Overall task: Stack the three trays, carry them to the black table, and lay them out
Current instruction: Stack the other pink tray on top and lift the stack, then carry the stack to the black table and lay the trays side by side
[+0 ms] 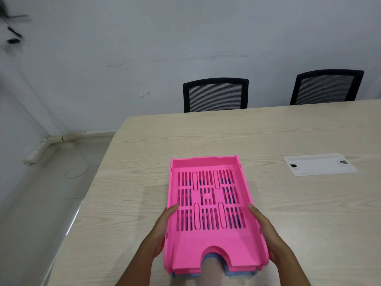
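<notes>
A stack of trays [208, 240] lies on the light wooden table [288, 203] in front of me. The top tray is bright pink with a slotted floor and a half-round notch at its near edge. Beneath it show the edge of a second pink tray and a blue tray [239, 273] at the bottom. My left hand [159, 234] grips the stack's left side, thumb on the rim. On the opposite side my right hand [268, 234] holds it the same way. No black table is in view.
A white cable cover plate [319, 164] is set into the table at the right. Two black mesh chairs [215, 94] [325, 86] stand behind the far edge by the wall. The table's left edge drops to grey floor [41, 203] with a loose cable.
</notes>
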